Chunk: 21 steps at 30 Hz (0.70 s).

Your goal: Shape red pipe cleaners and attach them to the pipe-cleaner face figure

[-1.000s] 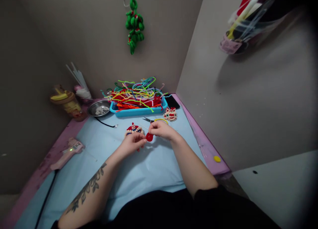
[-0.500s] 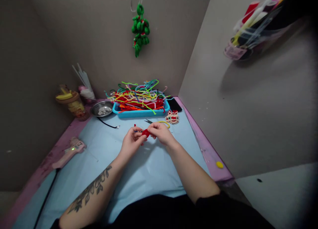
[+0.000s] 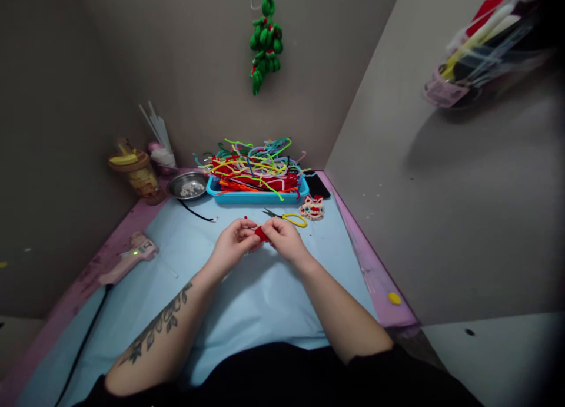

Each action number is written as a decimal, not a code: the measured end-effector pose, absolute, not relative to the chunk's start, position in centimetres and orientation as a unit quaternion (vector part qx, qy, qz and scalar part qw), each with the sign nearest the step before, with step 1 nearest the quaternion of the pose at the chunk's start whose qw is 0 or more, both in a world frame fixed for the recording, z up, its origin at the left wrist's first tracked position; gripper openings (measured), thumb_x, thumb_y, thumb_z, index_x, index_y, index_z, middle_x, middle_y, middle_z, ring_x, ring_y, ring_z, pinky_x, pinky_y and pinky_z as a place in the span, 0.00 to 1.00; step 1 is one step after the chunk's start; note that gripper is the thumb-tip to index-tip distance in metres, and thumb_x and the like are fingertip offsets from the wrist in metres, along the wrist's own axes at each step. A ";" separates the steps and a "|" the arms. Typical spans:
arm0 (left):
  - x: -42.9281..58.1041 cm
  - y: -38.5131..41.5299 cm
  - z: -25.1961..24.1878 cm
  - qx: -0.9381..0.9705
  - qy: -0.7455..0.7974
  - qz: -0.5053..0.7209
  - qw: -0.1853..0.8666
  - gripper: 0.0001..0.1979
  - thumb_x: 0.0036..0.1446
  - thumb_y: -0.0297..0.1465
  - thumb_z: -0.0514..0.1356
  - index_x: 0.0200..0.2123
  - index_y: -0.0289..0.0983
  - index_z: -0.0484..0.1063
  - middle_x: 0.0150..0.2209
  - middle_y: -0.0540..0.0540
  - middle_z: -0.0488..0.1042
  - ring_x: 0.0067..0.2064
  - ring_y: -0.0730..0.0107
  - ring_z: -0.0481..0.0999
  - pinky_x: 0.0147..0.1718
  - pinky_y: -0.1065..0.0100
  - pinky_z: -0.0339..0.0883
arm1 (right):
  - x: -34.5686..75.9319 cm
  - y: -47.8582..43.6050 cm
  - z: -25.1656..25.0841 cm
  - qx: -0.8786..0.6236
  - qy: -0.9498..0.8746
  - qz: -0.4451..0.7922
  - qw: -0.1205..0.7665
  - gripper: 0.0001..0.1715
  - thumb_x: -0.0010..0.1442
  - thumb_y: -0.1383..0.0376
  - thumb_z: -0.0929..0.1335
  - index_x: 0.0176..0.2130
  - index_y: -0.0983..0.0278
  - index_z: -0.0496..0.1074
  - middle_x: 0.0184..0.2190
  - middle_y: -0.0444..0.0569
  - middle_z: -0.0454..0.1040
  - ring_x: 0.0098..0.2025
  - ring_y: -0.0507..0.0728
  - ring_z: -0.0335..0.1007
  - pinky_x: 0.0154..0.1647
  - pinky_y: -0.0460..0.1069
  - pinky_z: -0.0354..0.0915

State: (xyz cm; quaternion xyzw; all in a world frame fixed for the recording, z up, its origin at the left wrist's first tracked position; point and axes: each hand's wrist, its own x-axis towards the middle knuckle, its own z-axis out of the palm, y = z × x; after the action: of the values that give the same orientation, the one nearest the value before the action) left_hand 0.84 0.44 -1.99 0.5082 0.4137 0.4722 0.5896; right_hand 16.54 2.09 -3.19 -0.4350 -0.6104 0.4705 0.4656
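Observation:
Above the middle of the blue cloth, a small red fuzzy piece (image 3: 261, 234), apparently of pipe cleaner, is held between my two hands. My left hand (image 3: 235, 240) pinches its left side, fingers curled. My right hand (image 3: 285, 236) grips the right side with thumb and fingertips. A thin stem with a red tip (image 3: 246, 218) rises by my left fingers; much of the piece is hidden by them. Just beyond my right hand lie yellow-handled scissors (image 3: 295, 219), and beside them a cream and red pipe-cleaner animal face (image 3: 312, 208).
Behind my hands stands a blue tray (image 3: 260, 199) heaped with colourful pipe cleaners (image 3: 251, 165). A metal bowl (image 3: 189, 186) and a black phone (image 3: 318, 186) flank it. On the left rests a pink glue gun (image 3: 132, 257) with its cord; a yellow disc (image 3: 394, 298) lies right.
The view has shifted, so the scene sits slightly further right. My left fingers have curled in closer around the red piece; both hands still hold it.

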 end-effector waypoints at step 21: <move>1.8 0.8 -3.5 0.428 0.325 0.523 0.662 0.22 0.39 0.42 0.73 0.28 0.35 0.68 0.22 0.52 0.72 0.23 0.77 0.68 0.24 0.73 0.60 | 15.1 0.1 -2.7 -0.423 -0.530 0.504 0.535 0.20 0.58 0.49 0.66 0.27 0.62 0.65 0.16 0.40 0.66 0.18 0.49 0.60 0.20 0.44 0.57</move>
State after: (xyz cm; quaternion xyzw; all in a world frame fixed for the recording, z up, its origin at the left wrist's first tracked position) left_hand 1.84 0.76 -3.45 0.4277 0.3248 0.5232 0.6617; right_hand 15.14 0.06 -2.74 -0.4233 -0.5305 0.5035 0.5347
